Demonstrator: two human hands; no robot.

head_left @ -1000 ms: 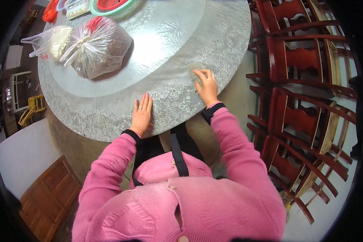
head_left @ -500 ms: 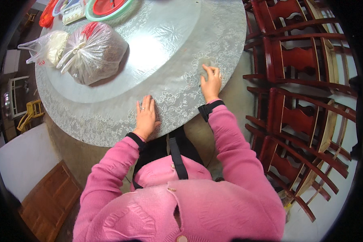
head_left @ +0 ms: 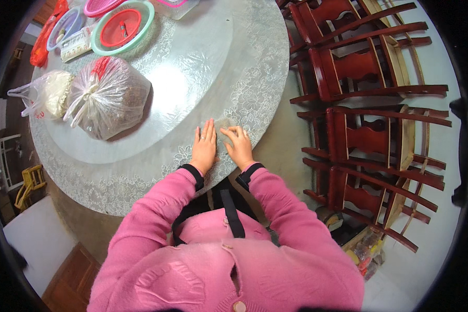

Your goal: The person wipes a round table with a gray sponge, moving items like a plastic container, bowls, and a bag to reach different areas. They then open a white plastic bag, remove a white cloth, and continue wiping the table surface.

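My left hand (head_left: 204, 148) lies flat near the edge of the round table (head_left: 114, 187), its fingers stretched out and a ring on one of them. Close to its right side is my right hand (head_left: 237, 147), fingers bent and drawn together low over the tabletop. A faint greyish patch (head_left: 225, 125) shows by those fingertips; what it is, or whether the fingers grip it, is too unclear to make out. Patterned clear covering with white flowers spreads under both hands.
A knotted clear bag (head_left: 112, 99) with brownish contents and a smaller bag (head_left: 54, 93) sit on the table's left. Behind them are a green basin (head_left: 150, 31), a red basin (head_left: 132, 36) and a pink basket (head_left: 101, 6). Stacked dark-red wooden chairs (head_left: 366, 138) line the right.
My right hand has moved left and nearer, beside my left hand, and the greyish patch shifted with it. My left hand stays flat. The view has turned, showing more of the basins.
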